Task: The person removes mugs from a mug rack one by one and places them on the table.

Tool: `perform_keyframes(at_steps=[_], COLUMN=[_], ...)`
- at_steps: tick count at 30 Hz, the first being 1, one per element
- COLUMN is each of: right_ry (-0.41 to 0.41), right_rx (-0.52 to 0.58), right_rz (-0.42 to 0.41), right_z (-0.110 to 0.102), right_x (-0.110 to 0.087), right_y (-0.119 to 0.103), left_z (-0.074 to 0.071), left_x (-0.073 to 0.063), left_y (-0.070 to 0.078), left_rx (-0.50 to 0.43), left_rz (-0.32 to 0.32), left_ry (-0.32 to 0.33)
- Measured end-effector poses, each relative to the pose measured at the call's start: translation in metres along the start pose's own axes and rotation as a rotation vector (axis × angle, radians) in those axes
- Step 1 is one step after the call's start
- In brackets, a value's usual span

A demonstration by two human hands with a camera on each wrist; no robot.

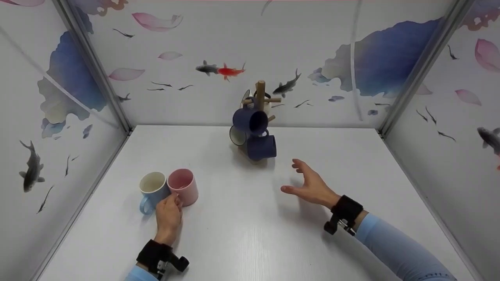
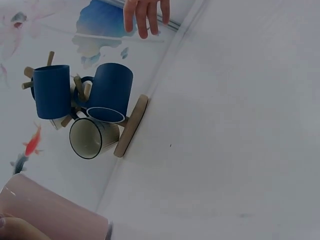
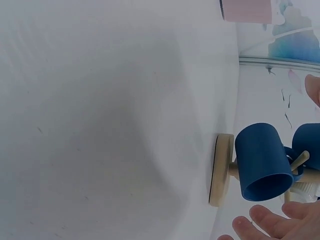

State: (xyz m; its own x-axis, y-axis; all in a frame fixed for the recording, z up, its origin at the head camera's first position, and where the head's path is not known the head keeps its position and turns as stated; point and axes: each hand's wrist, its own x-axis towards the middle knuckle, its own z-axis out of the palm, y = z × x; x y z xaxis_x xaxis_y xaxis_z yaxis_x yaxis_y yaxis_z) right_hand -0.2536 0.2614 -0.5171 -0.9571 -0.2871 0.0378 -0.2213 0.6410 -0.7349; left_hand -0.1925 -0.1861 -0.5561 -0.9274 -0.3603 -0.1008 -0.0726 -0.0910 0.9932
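At the left of the table, my left hand (image 1: 169, 218) pinches the handle of a pink mug (image 1: 189, 191), which stands upright. Close against that mug is a light blue mug (image 1: 155, 195) with a cream inside, its handle toward the front. My right hand (image 1: 312, 186) is held over the table with fingers spread and nothing in it. It is nearest to a wooden mug rack (image 1: 260, 93) at the back. Two dark blue mugs hang there, an upper mug (image 1: 244, 120) and a lower mug (image 2: 107, 92), along with white mugs, one a dark-rimmed white mug (image 2: 86, 138).
The white table (image 1: 250, 234) is closed in by printed walls (image 1: 234, 35) at the back and both sides. Metal posts (image 1: 97, 66) mark the corners. A black strap with a small camera (image 1: 345, 212) is on each wrist.
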Motion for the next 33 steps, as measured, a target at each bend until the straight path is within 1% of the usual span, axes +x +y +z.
perform_keyframes(at_steps=[3, 8, 10, 12, 13, 16, 20, 22, 25, 29, 31, 33], right_ry=[0.002, 0.002, 0.0, -0.001, -0.002, -0.004, -0.005, -0.007, -0.01, -0.015, -0.017, -0.018], right_rx=[0.001, 0.007, 0.011, 0.014, 0.017, 0.025, 0.031, 0.037, 0.046, 0.051, 0.052, 0.05], right_rz=[0.003, 0.008, 0.011, 0.013, 0.013, 0.009, -0.004, -0.012, -0.023, -0.033, -0.036, -0.038], right_z=[0.0, 0.002, 0.003, 0.004, 0.004, 0.004, 0.004, 0.004, 0.004, 0.003, 0.003, 0.003], right_x=[0.0, 0.0, -0.001, -0.001, -0.001, -0.001, 0.0, 0.001, 0.002, 0.003, 0.003, 0.004], right_y=[0.0, 0.0, 0.0, 0.0, 0.0, 0.001, 0.001, 0.001, 0.001, 0.0, 0.0, 0.0], left_z=[0.001, 0.001, 0.0, -0.001, -0.002, -0.006, -0.012, -0.014, -0.017, -0.021, -0.023, -0.025], left_x=[0.0, -0.001, -0.002, -0.003, -0.004, -0.006, -0.007, -0.007, -0.008, -0.009, -0.009, -0.009], left_y=[-0.001, 0.001, 0.002, 0.003, 0.004, 0.003, 0.005, 0.009, 0.017, 0.026, 0.03, 0.033], left_rx=[-0.016, -0.006, 0.015, 0.062, 0.1, 0.292, 0.555, 0.643, 0.742, 0.837, 0.873, 0.899], left_rz=[-0.017, -0.04, -0.046, -0.045, -0.036, 0.038, 0.169, 0.214, 0.246, 0.273, 0.291, 0.315], left_ry=[0.008, -0.013, -0.027, -0.046, -0.055, -0.065, -0.035, -0.029, -0.042, -0.05, -0.041, -0.018])
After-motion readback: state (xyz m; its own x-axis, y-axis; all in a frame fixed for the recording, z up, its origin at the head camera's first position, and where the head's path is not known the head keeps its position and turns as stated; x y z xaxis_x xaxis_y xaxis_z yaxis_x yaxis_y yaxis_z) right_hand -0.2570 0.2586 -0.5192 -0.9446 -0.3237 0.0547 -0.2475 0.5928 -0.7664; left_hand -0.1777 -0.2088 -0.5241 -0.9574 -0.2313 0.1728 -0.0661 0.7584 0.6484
